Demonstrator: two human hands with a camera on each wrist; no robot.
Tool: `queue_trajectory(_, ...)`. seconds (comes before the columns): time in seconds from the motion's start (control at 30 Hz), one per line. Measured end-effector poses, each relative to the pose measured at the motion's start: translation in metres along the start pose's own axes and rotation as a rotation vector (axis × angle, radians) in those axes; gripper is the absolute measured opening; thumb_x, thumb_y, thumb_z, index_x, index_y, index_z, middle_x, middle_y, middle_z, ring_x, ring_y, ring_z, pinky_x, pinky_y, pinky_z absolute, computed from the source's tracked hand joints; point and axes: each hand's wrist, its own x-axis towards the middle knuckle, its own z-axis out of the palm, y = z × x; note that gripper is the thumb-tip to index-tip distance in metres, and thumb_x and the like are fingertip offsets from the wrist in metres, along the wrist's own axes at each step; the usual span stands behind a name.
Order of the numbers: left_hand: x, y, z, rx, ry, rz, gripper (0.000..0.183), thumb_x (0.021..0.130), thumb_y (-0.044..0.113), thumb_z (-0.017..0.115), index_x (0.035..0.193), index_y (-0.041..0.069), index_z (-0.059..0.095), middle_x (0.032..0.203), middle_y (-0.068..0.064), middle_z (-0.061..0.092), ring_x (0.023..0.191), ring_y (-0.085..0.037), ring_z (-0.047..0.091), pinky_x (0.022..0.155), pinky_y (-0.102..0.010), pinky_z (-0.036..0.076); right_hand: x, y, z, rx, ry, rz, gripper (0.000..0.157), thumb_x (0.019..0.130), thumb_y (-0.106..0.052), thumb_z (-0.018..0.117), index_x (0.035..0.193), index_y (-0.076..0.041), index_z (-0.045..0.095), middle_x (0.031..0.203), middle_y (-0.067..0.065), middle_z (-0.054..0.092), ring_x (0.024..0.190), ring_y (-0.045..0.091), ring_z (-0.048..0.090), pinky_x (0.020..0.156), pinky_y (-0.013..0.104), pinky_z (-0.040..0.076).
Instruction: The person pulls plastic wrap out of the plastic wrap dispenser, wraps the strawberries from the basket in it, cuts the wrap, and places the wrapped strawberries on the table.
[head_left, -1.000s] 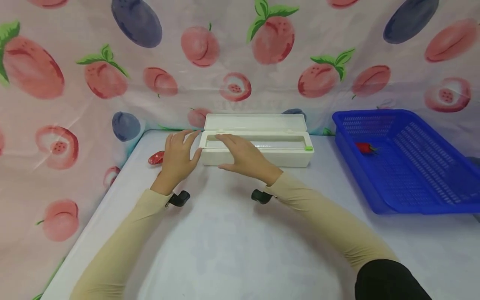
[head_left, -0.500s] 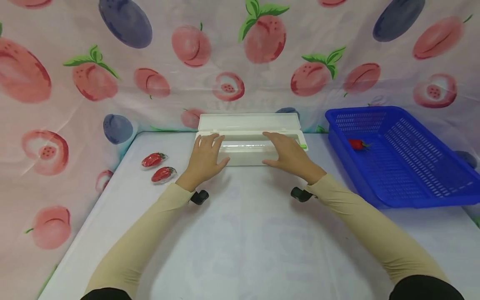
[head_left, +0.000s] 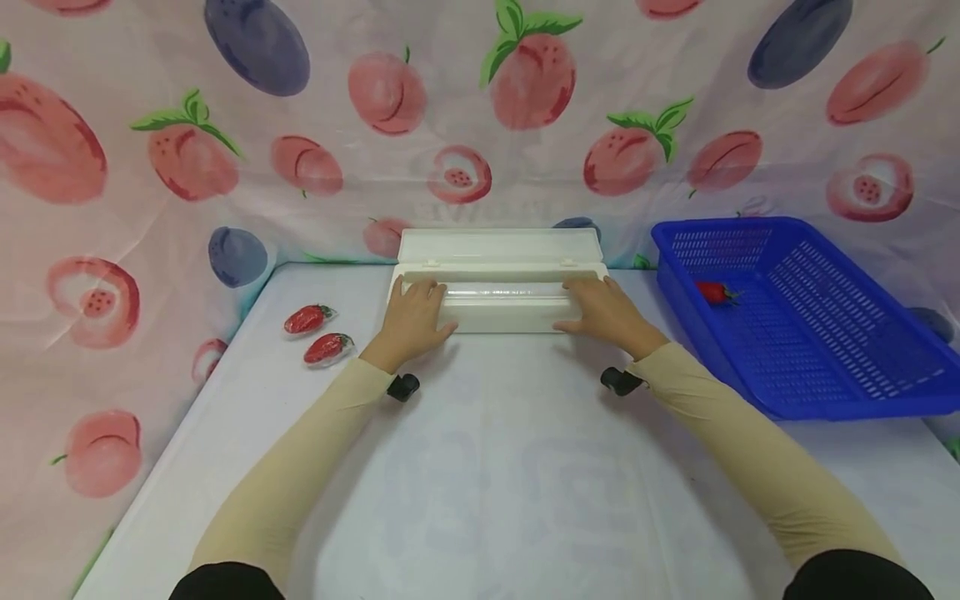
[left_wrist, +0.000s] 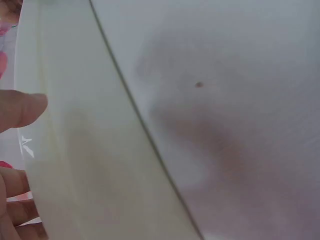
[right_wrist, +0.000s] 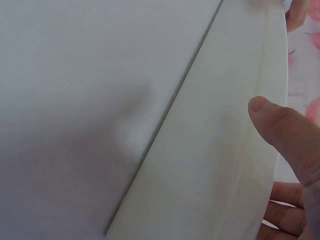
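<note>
A white cling film dispenser (head_left: pixel 504 318) stands at the back of the table with its lid (head_left: pixel 501 245) raised. Inside lies a roll of clear film (head_left: pixel 502 289). My left hand (head_left: pixel 411 321) grips the dispenser's left part, and my right hand (head_left: pixel 609 315) grips its right end. In the left wrist view the thumb (left_wrist: pixel 30 107) lies over the front wall, fingers beyond its upper edge. The right wrist view shows the right thumb (right_wrist: pixel 275 120) placed likewise, with fingers behind the wall. Part of each hand's fingers is hidden by that wall.
Left of the dispenser lie two red, green-tipped fruits in clear film, a farther one (head_left: pixel 307 319) and a nearer one (head_left: pixel 327 349). At right stands a blue plastic basket (head_left: pixel 750 367) holding a red fruit with green leaves (head_left: pixel 716 292). A fruit-print cloth (head_left: pixel 525 167) hangs behind.
Both hands have come down onto the dispenser; the right hand has moved right to its far end. The left hand has moved right, uncovering the two wrapped fruits. The view has shifted slightly.
</note>
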Motion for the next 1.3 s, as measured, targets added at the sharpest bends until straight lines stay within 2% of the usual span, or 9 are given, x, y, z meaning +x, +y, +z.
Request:
queue_trajectory(0.1, 0.007, -0.002, -0.006, 0.006, -0.042, 0.002, 0.061, 0.085, 0.046, 0.06, 0.126, 0.002, 0.051, 0.126, -0.016, 0.055, 0.118, -0.032, 0.053, 0.11, -0.052, 0.026, 0.003, 0.001, -0.003, -0.016, -0.002, -0.026, 0.071, 0.078, -0.038, 0.074, 0.128, 0.006, 0.05, 0.126, 0.023, 0.058, 0.119, 0.037, 0.052, 0.106, 0.061, 0.029)
queue_trajectory(0.2, 0.013, -0.004, -0.011, 0.006, -0.079, 0.003, 0.062, 0.083, 0.047, 0.061, 0.124, 0.002, 0.054, 0.123, -0.016, 0.058, 0.114, -0.033, 0.055, 0.107, -0.05, 0.031, 0.007, 0.002, -0.005, -0.023, 0.001, -0.057, 0.068, 0.076, -0.036, 0.075, 0.124, 0.006, 0.052, 0.119, 0.023, 0.061, 0.11, 0.037, 0.058, 0.098, 0.056, 0.04)
queue_trajectory(0.3, 0.019, -0.006, -0.015, 0.006, -0.118, 0.0, 0.062, 0.083, 0.048, 0.061, 0.123, 0.001, 0.054, 0.121, -0.016, 0.059, 0.112, -0.034, 0.057, 0.105, -0.05, 0.034, 0.011, 0.004, -0.006, -0.004, -0.008, -0.068, 0.067, 0.075, -0.036, 0.077, 0.122, 0.006, 0.053, 0.115, 0.023, 0.062, 0.105, 0.037, 0.059, 0.093, 0.05, 0.045)
queue_trajectory(0.6, 0.029, -0.014, -0.025, -0.03, -0.215, -0.004, 0.065, 0.082, 0.054, 0.06, 0.123, 0.004, 0.055, 0.121, -0.015, 0.062, 0.11, -0.031, 0.059, 0.094, -0.047, 0.043, 0.026, 0.011, -0.007, 0.026, -0.042, -0.072, 0.065, 0.074, -0.043, 0.076, 0.117, 0.003, 0.057, 0.114, 0.02, 0.063, 0.102, 0.034, 0.061, 0.09, 0.048, 0.047)
queue_trajectory(0.8, 0.034, -0.021, -0.028, -0.102, -0.264, -0.022, 0.064, 0.087, 0.056, 0.053, 0.126, 0.005, 0.057, 0.125, -0.013, 0.062, 0.113, -0.03, 0.058, 0.093, -0.047, 0.046, 0.032, 0.013, -0.008, 0.076, -0.078, -0.056, 0.06, 0.081, -0.046, 0.068, 0.117, 0.001, 0.06, 0.115, 0.019, 0.064, 0.1, 0.03, 0.062, 0.091, 0.046, 0.047)
queue_trajectory(0.93, 0.038, -0.022, -0.026, -0.122, -0.262, -0.024, 0.057, 0.091, 0.051, 0.049, 0.125, 0.006, 0.058, 0.125, -0.012, 0.062, 0.114, -0.03, 0.058, 0.094, -0.046, 0.047, 0.034, 0.015, -0.011, 0.109, -0.101, -0.096, 0.048, 0.088, -0.04, 0.061, 0.113, 0.002, 0.059, 0.111, 0.02, 0.065, 0.096, 0.031, 0.062, 0.089, 0.046, 0.048)
queue_trajectory(1.03, 0.039, -0.021, -0.024, -0.12, -0.241, -0.022, 0.053, 0.091, 0.047, 0.049, 0.122, 0.006, 0.06, 0.122, -0.011, 0.064, 0.111, -0.03, 0.06, 0.092, -0.046, 0.047, 0.036, 0.019, -0.013, 0.155, -0.134, -0.113, 0.042, 0.093, -0.031, 0.056, 0.118, 0.003, 0.056, 0.117, 0.023, 0.062, 0.105, 0.034, 0.06, 0.094, 0.048, 0.045)
queue_trajectory(1.17, 0.04, -0.019, -0.023, -0.12, -0.229, -0.028, 0.051, 0.092, 0.046, 0.049, 0.121, 0.006, 0.061, 0.12, -0.01, 0.065, 0.109, -0.029, 0.061, 0.093, -0.046, 0.047, 0.038, 0.026, -0.014, 0.259, -0.176, -0.073, 0.037, 0.094, -0.022, 0.054, 0.123, 0.001, 0.052, 0.127, 0.025, 0.056, 0.121, 0.037, 0.052, 0.102, 0.05, 0.041)
queue_trajectory(1.3, 0.041, -0.017, -0.023, -0.123, -0.221, -0.026, 0.05, 0.092, 0.045, 0.049, 0.12, 0.006, 0.061, 0.119, -0.01, 0.066, 0.109, -0.029, 0.061, 0.093, -0.047, 0.046, 0.04, 0.031, -0.013, 0.284, -0.153, -0.054, 0.027, 0.092, -0.015, 0.057, 0.114, 0.0, 0.056, 0.122, 0.024, 0.06, 0.117, 0.037, 0.055, 0.099, 0.049, 0.043)
